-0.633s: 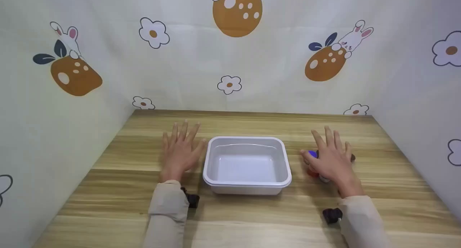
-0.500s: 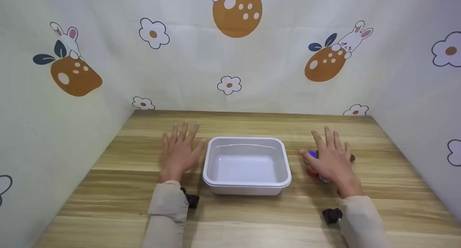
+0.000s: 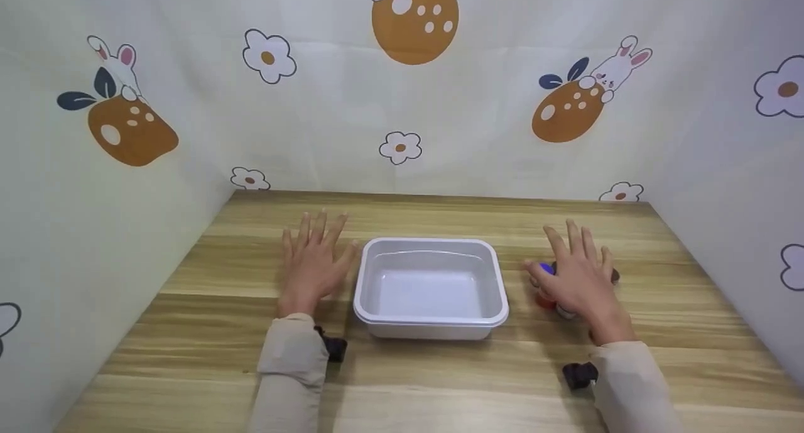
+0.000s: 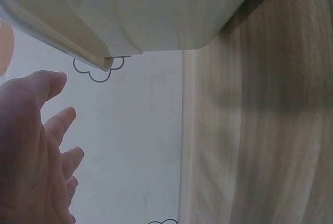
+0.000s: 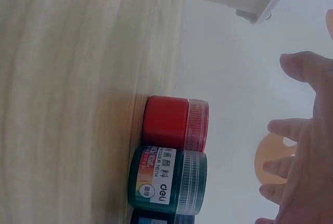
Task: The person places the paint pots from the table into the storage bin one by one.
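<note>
A white rectangular plastic tub (image 3: 432, 330) sits on the wooden table with a bare inside. Left of it my left hand (image 3: 312, 271) is spread with fingers apart, thumb near the tub's rim, holding nothing. On the other side my right hand (image 3: 581, 283) hovers, fingers spread, over a cluster of small paint jars and partly hides them. In the right wrist view a red paint jar (image 5: 165, 122) stands beside a dark green paint jar (image 5: 156, 178) with a printed label, both with clear lids. A darker jar (image 5: 156, 219) is cut off at the frame edge. Blue paint (image 3: 546, 268) peeks past my right thumb.
Pale fabric walls (image 3: 314, 119) printed with oranges, rabbits and flowers enclose the wooden table (image 3: 408, 383) at the back and both sides. A black wrist camera (image 3: 580, 375) sits at the right cuff, and another black wrist camera (image 3: 335, 348) at the left.
</note>
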{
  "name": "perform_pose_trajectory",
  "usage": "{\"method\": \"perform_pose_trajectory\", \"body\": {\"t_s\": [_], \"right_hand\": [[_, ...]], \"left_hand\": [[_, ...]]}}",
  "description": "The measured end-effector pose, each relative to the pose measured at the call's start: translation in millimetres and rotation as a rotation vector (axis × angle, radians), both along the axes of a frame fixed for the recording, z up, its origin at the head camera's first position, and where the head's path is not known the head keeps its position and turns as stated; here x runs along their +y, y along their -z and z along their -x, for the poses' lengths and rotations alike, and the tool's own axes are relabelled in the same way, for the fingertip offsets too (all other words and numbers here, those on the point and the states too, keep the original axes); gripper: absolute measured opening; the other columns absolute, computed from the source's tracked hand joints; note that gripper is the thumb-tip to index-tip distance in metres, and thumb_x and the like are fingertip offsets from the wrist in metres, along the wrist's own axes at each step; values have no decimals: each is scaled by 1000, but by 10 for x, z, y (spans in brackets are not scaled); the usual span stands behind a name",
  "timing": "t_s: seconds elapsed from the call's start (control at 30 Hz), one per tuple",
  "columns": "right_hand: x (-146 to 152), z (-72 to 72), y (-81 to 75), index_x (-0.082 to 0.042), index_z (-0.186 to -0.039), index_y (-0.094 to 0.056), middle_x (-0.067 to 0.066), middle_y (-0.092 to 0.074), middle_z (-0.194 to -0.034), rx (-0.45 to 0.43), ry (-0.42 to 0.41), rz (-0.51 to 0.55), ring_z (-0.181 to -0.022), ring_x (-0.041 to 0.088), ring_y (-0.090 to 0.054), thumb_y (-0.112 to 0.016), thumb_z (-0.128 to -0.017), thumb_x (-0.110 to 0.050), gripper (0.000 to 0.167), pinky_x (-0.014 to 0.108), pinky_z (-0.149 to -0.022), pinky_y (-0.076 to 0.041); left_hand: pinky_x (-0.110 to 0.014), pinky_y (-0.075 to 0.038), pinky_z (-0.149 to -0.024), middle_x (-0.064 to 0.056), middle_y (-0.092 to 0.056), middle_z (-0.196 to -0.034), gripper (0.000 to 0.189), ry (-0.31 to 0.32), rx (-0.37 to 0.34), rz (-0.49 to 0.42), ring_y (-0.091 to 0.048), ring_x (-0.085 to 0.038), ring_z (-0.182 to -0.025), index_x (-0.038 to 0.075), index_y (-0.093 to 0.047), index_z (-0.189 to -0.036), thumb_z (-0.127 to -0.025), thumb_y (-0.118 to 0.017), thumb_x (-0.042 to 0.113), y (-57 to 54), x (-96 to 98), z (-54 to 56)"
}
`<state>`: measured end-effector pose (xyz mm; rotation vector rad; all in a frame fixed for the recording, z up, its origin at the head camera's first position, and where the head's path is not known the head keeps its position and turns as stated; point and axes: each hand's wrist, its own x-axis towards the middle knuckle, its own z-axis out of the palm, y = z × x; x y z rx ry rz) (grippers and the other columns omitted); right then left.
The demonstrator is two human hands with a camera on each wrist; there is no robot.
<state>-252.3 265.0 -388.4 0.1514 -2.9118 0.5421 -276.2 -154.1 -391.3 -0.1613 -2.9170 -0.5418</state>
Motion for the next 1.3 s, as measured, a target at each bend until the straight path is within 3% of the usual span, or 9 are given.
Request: {"method": "perform_pose_trajectory", "body": {"t_s": [0.23,0.37,0.53,0.7,0.83,1.03,1.2,1.3], "right_hand": [[87,5,-47,-9,-156,-25,29,-4,-161,-29,11,24,-145,54,1,-46,-93,-68,89,76,-108,3],[235,-7,-78,-9,-154,-30,27,-8,-161,-18,16,68,-144,55,-3,-49,-96,-60,80,77,-107,-1],[527,-21,-102,-1,-147,-40,31,-15,-159,11,7,147,-139,60,-14,-52,-100,-43,65,78,-105,-10],[825,-18,-45,12,-135,-47,39,-23,-152,9,-41,249,-137,61,-21,-58,-98,-19,50,74,-108,-19],[989,-21,41,14,-134,-47,42,-31,-145,-34,-43,265,-135,60,-26,-57,-95,-7,45,70,-109,-23],[1105,-16,176,8,-139,-46,40,-41,-139,-129,-50,229,-122,61,-42,-53,-90,6,49,68,-94,-42],[1155,-4,262,12,-136,-49,40,-50,-132,-130,-106,247,-115,60,-51,-55,-86,12,50,66,-94,-45],[1185,-12,297,12,-135,-50,38,-52,-130,-127,-112,277,-114,57,-53,-57,-89,10,47,64,-95,-46]], "left_hand": [[-55,16,-117,-9,-7,-166,66,1,-1,-10,3,-31,-153,30,-20,-159,-101,-30,60,-2,-4,6],[-57,8,-120,-13,-14,-165,63,37,-19,-73,-4,-33,-152,27,-23,-159,-103,-35,54,2,-5,1],[-58,-19,-118,-16,-33,-158,61,123,-127,-295,-27,-36,-147,26,-24,-159,-104,-38,49,1,-2,-11],[-47,-48,-95,-13,-59,-125,63,166,-310,-548,-57,-30,-115,25,-26,-158,-102,-46,47,30,25,-30],[-40,-53,-79,-13,-60,-105,64,230,-382,-629,-61,-26,-92,14,-28,-157,-102,-53,35,67,38,-29],[-44,-59,-77,-23,-63,-106,62,335,-408,-676,-65,-23,-83,6,-29,-155,-101,-55,20,95,21,-16],[-40,-58,-81,-21,-62,-110,62,307,-464,-745,-64,-24,-92,11,-31,-155,-99,-57,19,91,13,-9],[-38,-57,-79,-21,-62,-110,64,303,-487,-776,-64,-22,-89,13,-30,-155,-98,-58,19,96,1,-9]]}}
